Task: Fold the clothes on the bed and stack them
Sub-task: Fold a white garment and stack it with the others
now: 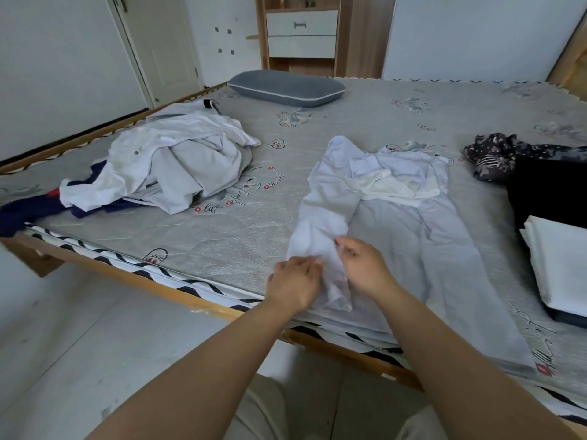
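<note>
Bedroom things around the bed

A grey pillow (286, 88) lies at upper centre of the frame. Behind it stands a wooden cabinet (362, 36) with two white drawers (301, 34). A white door (158, 46) is at upper left, and pale floor (79, 328) at lower left.

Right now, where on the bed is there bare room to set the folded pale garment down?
Bare mattress lies between the unfolded pile and the pale garment that both hands hold. More lies beyond, right of the grey pillow. The right edge is crowded: dark patterned cloth, a black item, folded white stack.
</note>
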